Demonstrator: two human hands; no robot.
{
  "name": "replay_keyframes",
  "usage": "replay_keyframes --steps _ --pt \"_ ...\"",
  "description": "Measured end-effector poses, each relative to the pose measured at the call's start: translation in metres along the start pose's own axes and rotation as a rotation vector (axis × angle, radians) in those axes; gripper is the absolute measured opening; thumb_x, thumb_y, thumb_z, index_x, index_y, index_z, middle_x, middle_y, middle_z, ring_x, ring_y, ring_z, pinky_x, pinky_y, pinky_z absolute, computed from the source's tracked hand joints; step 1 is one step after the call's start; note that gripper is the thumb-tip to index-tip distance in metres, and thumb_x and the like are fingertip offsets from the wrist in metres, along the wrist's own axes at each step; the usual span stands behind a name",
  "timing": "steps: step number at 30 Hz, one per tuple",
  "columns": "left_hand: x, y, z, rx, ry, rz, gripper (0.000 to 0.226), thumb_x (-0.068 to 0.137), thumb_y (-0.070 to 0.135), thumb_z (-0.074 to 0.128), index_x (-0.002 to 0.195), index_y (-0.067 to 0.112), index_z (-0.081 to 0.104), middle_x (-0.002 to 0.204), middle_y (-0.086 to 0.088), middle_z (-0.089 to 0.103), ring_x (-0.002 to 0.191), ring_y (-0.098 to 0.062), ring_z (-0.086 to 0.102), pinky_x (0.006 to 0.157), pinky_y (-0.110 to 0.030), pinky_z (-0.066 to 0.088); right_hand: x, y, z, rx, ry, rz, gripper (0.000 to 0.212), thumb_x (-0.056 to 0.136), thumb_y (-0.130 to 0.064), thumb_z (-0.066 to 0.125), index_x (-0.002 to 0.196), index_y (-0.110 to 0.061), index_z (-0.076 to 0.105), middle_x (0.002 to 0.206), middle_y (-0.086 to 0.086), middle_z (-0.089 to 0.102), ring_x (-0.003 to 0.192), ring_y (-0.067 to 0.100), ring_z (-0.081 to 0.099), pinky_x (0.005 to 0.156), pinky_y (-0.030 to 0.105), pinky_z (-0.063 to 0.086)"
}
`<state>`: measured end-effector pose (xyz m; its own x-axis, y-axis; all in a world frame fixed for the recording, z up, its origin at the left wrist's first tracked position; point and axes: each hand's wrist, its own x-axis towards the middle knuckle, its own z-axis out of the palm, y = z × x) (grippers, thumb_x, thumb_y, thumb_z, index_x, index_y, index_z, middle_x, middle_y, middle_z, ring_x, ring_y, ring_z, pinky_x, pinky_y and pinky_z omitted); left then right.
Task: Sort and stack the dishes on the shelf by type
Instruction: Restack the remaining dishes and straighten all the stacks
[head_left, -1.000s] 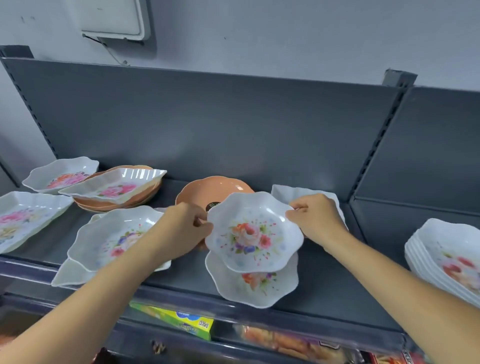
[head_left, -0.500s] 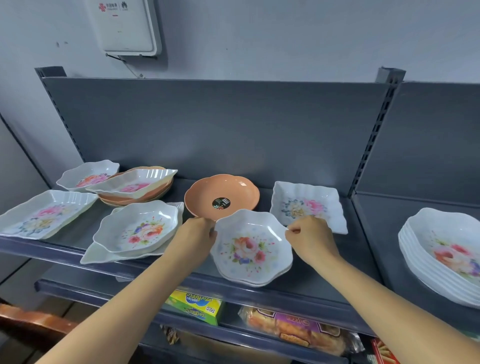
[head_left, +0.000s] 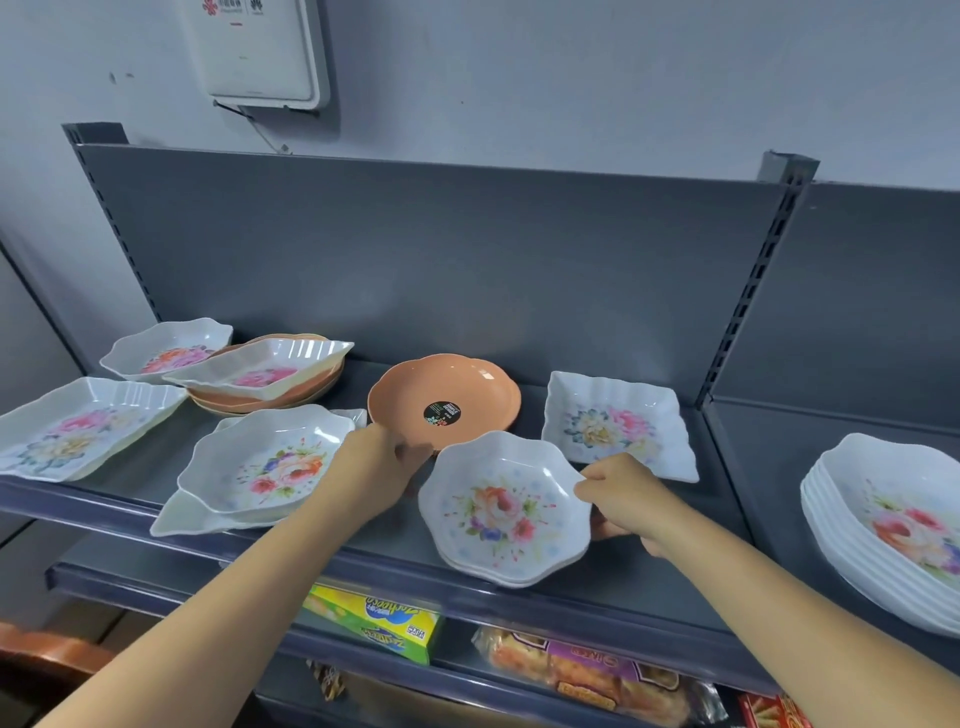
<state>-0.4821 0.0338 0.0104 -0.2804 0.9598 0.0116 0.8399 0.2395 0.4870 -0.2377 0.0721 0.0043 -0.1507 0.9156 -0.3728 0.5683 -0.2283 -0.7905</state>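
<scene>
A white scalloped floral bowl (head_left: 503, 512) sits nested on a second one like it at the front of the grey shelf (head_left: 395, 545). My right hand (head_left: 626, 496) pinches the right rim of this stack, thumb on top and fingers underneath. Just behind it lies a single orange plate (head_left: 457, 387) with a dark sticker. My left hand (head_left: 376, 465) is off the bowl, and its fingers curl over the orange plate's front-left rim. Behind the right hand lies a square white floral dish (head_left: 618, 423).
At the left stand another scalloped bowl (head_left: 265, 462) on a rectangular dish, a stack of orange plates (head_left: 244, 402) with a white dish (head_left: 262, 364) on top, a small bowl (head_left: 166, 348) and a rectangular tray (head_left: 78, 428). Several large white bowls (head_left: 893, 525) are stacked on the right shelf. Snack packs fill the lower shelf.
The floral bowl came down and now rests nested on the one beneath. My left hand left its rim and moved to the orange plate. My right hand keeps its hold.
</scene>
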Motion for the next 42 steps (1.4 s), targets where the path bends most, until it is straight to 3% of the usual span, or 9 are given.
replay_keyframes --steps 3,9,12,17,21,23,29,37,42 --pt "0.009 -0.006 -0.005 -0.185 -0.060 -0.085 0.036 0.091 0.034 0.055 0.085 0.000 0.067 0.076 -0.013 0.073 0.066 -0.026 0.071 0.075 -0.041 0.059 -0.005 -0.007 -0.005 0.007 0.017 -0.022 0.022 0.087 0.006 0.045 0.068 -0.001 0.054 0.074 0.012 0.065 0.068 0.024 0.066 0.061 0.034 0.059" --pt "0.021 -0.011 -0.027 -0.202 0.039 -0.017 0.038 0.091 0.032 0.056 0.076 0.000 0.068 0.064 -0.010 0.072 0.056 -0.021 0.070 0.074 -0.036 0.058 -0.006 -0.029 -0.049 0.110 0.179 -0.066 0.033 0.082 0.011 0.045 0.053 -0.004 0.050 0.047 0.002 0.054 0.044 0.016 0.058 0.045 0.024 0.051" --pt "0.023 -0.010 -0.029 -0.229 0.039 -0.020 0.033 0.091 0.033 0.056 0.084 0.002 0.067 0.069 -0.011 0.072 0.062 -0.022 0.071 0.076 -0.038 0.058 -0.003 -0.032 -0.067 0.200 0.253 -0.071 0.025 0.080 0.013 0.044 0.063 0.003 0.059 0.061 0.012 0.064 0.047 0.019 0.066 0.050 0.029 0.058" --pt "0.003 0.019 -0.023 -0.883 -0.276 -0.137 0.021 0.093 0.038 0.052 0.102 0.021 0.060 0.109 -0.012 0.064 0.091 -0.023 0.067 0.076 -0.035 0.059 0.002 -0.029 -0.067 0.310 0.292 -0.057 0.024 0.078 0.011 0.044 0.084 0.009 0.067 0.082 0.019 0.073 0.065 0.028 0.073 0.063 0.035 0.061" --pt "-0.003 0.036 -0.022 -1.048 -0.481 -0.106 0.033 0.091 0.047 0.050 0.120 0.031 0.052 0.119 -0.003 0.065 0.100 -0.023 0.069 0.075 -0.035 0.059 0.007 -0.038 -0.051 0.340 0.218 -0.067 0.026 0.075 0.007 0.046 0.079 0.002 0.071 0.076 0.013 0.073 0.065 0.028 0.073 0.071 0.044 0.061" --pt "-0.001 0.038 -0.024 -1.074 -0.478 -0.067 0.029 0.093 0.037 0.052 0.122 0.033 0.053 0.114 0.000 0.069 0.094 -0.021 0.071 0.073 -0.033 0.059 0.010 -0.046 -0.043 0.319 0.193 -0.084 0.025 0.074 0.003 0.048 0.068 -0.005 0.071 0.078 0.010 0.074 0.064 0.026 0.073 0.076 0.046 0.060" --pt "0.006 0.020 -0.041 -1.120 -0.327 -0.057 0.041 0.091 -0.002 0.043 0.118 0.024 0.059 0.109 -0.002 0.071 0.090 -0.019 0.072 0.065 -0.031 0.059 0.017 -0.074 -0.018 0.308 0.138 -0.192 0.022 0.082 0.006 0.047 0.095 0.019 0.059 0.076 0.016 0.066 0.055 0.020 0.068 0.053 0.024 0.057" --pt "0.021 0.017 -0.052 -1.020 -0.275 -0.055 0.036 0.092 -0.001 0.043 0.119 0.017 0.059 0.111 -0.007 0.070 0.094 -0.023 0.071 0.076 -0.040 0.060 0.019 -0.085 -0.014 0.292 0.147 -0.212 0.024 0.081 0.008 0.046 0.097 0.019 0.061 0.093 0.027 0.070 0.057 0.020 0.069 0.052 0.022 0.056" --pt "0.026 0.072 -0.035 -0.990 -0.370 0.052 0.035 0.092 0.001 0.042 0.112 0.023 0.060 0.097 -0.003 0.075 0.084 -0.022 0.073 0.065 -0.030 0.060 -0.002 -0.061 -0.066 0.208 0.337 -0.182 0.022 0.077 0.007 0.047 0.090 0.024 0.052 0.099 0.034 0.065 0.069 0.031 0.072 0.058 0.033 0.061"
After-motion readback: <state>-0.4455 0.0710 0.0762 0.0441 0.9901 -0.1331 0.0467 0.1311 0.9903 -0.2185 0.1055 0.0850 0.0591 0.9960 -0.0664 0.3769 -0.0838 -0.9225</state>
